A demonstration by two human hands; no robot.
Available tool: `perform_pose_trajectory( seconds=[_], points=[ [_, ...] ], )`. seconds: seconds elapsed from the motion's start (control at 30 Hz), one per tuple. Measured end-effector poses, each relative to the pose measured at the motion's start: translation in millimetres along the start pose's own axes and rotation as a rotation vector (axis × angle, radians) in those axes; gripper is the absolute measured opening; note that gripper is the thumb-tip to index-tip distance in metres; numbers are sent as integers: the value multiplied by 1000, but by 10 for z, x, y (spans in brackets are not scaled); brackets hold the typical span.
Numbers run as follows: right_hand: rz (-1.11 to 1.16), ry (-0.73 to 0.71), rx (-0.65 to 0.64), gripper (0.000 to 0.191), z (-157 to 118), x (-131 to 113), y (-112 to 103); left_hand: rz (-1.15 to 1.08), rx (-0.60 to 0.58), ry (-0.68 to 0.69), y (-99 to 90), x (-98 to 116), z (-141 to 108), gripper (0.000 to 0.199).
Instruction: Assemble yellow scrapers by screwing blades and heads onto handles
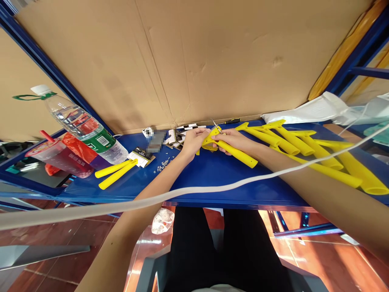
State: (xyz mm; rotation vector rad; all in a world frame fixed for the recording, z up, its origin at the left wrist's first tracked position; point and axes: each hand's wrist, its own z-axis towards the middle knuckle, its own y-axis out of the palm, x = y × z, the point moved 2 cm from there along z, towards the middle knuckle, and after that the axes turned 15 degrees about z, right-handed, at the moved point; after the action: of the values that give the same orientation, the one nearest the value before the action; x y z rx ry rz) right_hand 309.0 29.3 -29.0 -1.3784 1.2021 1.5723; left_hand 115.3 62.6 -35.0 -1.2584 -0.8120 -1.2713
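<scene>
A yellow plastic handle (238, 153) with a flat, wider head is between my hands, its tube pointing down to the right. My left hand (196, 142) is closed in a pinch on the head end. Close by, my right hand (229, 140) is closed around the same piece near its neck. A thin pointed metal tool (216, 125) sticks up by the right fingertips; its kind and how it is held are unclear. Under the hands lies another yellow part (209, 148), mostly hidden. Small metal screws (162, 165) are scattered left of my left hand.
Several yellow handles (291, 140) lie on the blue table (194, 182) at right. At left are two yellow handles (117, 174), a carded pack (142, 157), a water bottle (88, 125) and a drink cup (60, 158). A screwdriver (232, 121) lies behind. A white cable (212, 189) crosses in front.
</scene>
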Motion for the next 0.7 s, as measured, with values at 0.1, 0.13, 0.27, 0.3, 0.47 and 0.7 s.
perform_pose_trajectory(
  seconds=[0.1,0.13,0.27,0.3,0.47,0.7],
  points=[
    [7,-29,-5,36,20,19,-24,-10,1,28,-6,19,-9,34],
    [8,-35,-5,37,24,23,-28,-19,-5,38,-7,23,-11,37],
    [-1,-45,-10,44,10,11,-10,-48,-27,51,-11,31,-17,42],
    [-7,-45,-12,47,-1,2,4,-51,-25,48,-9,33,-20,41],
    [-37,-99,-2,59,-66,-67,90,-58,-8,48,16,86,-49,38],
    [66,-266,126,53,-73,-122,103,-61,70,-13,0,207,-103,56]
  ],
)
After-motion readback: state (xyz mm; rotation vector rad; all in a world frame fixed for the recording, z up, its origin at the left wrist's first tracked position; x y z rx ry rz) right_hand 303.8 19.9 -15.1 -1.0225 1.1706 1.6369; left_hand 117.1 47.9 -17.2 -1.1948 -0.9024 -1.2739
